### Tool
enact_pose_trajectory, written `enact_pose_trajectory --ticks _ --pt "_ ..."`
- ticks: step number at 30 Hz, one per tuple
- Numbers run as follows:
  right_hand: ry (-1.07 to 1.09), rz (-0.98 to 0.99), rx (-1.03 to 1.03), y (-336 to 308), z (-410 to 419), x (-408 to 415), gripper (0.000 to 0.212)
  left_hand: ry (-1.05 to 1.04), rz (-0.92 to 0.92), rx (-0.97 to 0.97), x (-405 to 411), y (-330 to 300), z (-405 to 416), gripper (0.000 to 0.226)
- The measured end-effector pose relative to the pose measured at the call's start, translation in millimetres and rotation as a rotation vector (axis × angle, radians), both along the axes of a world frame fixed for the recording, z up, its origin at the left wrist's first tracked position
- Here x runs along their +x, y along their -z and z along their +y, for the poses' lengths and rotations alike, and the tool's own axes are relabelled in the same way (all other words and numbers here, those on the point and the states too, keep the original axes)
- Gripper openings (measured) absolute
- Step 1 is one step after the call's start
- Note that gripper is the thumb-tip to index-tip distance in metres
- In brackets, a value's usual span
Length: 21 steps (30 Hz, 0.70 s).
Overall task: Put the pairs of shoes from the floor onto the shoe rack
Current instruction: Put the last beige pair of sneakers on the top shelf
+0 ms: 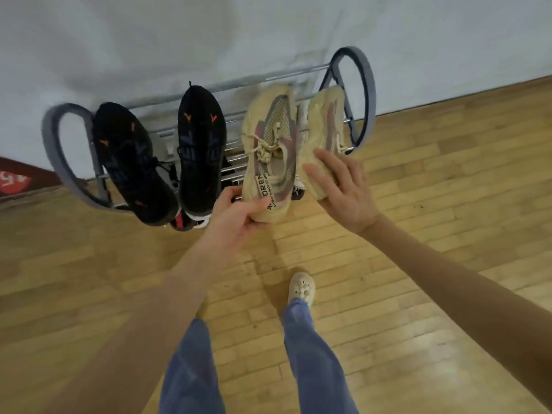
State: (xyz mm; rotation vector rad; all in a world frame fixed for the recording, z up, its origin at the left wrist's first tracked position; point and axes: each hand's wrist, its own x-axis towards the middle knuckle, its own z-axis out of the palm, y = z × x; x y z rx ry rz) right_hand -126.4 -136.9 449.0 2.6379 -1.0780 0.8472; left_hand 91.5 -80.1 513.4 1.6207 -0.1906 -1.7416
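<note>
A metal shoe rack (209,88) with grey oval end frames stands against the white wall. Two black sneakers with orange marks, one (131,162) at the left and one (201,144) beside it, lie on its top tier. A beige sneaker (270,144) with a printed heel tab rests on the top tier at the right; my left hand (236,216) grips its heel. The second beige sneaker (324,130) lies tilted at the rack's right end, and my right hand (340,189) holds its heel end with fingers wrapped over it. Parts of other shoes show on the lower tiers.
The floor is light wood planks (448,204). My legs in blue trousers and one cream clog (301,288) stand right in front of the rack. A red mat or sign (15,180) lies at the left edge by the wall.
</note>
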Motion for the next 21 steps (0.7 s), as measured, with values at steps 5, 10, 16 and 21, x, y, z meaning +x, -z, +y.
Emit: enact_pose_trajectory --ticks 5,10,16,21 --pt "-0.155 0.229 -0.167 22 -94 -39 0.062 -0.229 0.03 -0.061 -57 27 -45 0.049" --pt "-0.302 0.483 -0.207 43 -133 -59 0.053 -0.349 0.092 -0.082 -78 51 -76 0.053" --pt "-0.352 0.681 -0.051 53 -131 -66 0.068 -0.338 0.152 -0.015 -78 66 -84 0.046" --pt "-0.171 0.406 0.332 51 -105 -48 0.066 -0.105 -0.143 0.018 -85 66 -83 0.046"
